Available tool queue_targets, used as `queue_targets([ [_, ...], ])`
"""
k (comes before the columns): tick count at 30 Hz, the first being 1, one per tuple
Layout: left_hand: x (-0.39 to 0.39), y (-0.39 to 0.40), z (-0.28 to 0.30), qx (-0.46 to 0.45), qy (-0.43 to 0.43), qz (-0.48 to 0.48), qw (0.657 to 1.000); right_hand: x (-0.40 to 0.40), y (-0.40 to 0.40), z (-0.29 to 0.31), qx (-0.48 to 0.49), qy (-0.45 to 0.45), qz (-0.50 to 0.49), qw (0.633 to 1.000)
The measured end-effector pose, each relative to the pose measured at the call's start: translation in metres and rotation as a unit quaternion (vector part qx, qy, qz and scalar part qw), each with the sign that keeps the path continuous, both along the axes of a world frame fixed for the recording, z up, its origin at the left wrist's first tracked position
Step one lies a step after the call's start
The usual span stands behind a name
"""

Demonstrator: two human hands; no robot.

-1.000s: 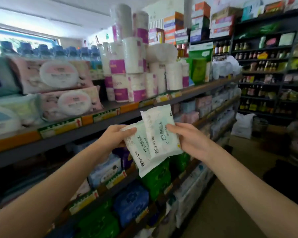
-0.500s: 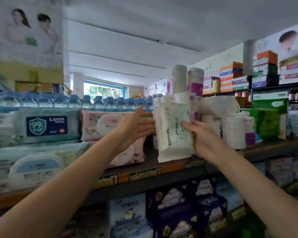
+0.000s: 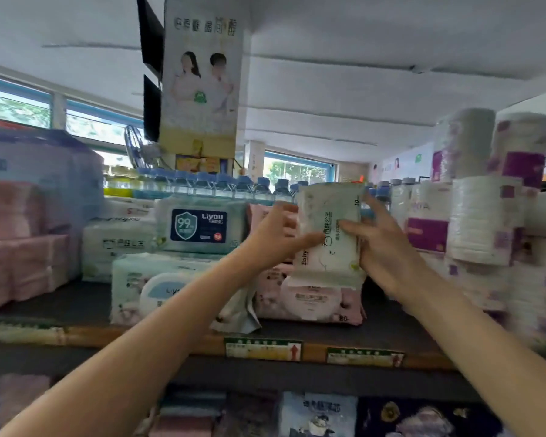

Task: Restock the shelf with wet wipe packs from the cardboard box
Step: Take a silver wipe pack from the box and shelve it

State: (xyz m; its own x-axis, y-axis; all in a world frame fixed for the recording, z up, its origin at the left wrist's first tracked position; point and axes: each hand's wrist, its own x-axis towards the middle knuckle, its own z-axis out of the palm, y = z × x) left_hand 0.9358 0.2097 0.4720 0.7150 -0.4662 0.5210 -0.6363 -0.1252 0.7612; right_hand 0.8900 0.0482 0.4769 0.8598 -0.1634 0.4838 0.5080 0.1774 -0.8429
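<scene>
1. Head view: a wet wipe pack is held upright between the left hand and the right hand, above the pink packs on the shelf.
2. The fingers of both hands are curled against the pack's side edges, probably so that it can be steadied while being set down.
3. The pack's long axis is vertical; its printed face is turned toward the camera.
4. The cardboard box is not shown.
</scene>
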Motion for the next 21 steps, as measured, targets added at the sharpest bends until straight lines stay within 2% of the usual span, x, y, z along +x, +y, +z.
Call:
queue_targets([
  [4,0.008,0.064,0.009,-0.038,-0.007,0.051,0.998,0.016,0.051,0.012,-0.105,-0.015,0.067,0.992],
  [8,0.003,0.137,0.015,-0.003,-0.063,0.097,0.993,0.034,0.113,0.036,-0.273,-0.058,0.020,0.960],
  [11,0.002,0.196,0.022,0.023,-0.094,0.149,0.984,0.042,0.170,0.057,-0.428,-0.107,-0.038,0.897],
  [14,0.011,0.246,0.025,0.078,-0.109,0.197,0.971,0.057,0.228,0.070,-0.551,-0.110,-0.030,0.826],
  [16,0.022,0.277,0.023,0.089,-0.074,0.214,0.970,0.074,0.268,0.072,-0.585,-0.103,-0.030,0.804],
  [18,0.038,0.305,0.023,0.129,-0.059,0.269,0.953,0.094,0.303,0.070,-0.596,-0.081,-0.029,0.799],
  [21,0.062,0.342,0.030,0.182,-0.145,0.356,0.905,0.132,0.349,0.056,-0.598,-0.018,-0.055,0.800],
])
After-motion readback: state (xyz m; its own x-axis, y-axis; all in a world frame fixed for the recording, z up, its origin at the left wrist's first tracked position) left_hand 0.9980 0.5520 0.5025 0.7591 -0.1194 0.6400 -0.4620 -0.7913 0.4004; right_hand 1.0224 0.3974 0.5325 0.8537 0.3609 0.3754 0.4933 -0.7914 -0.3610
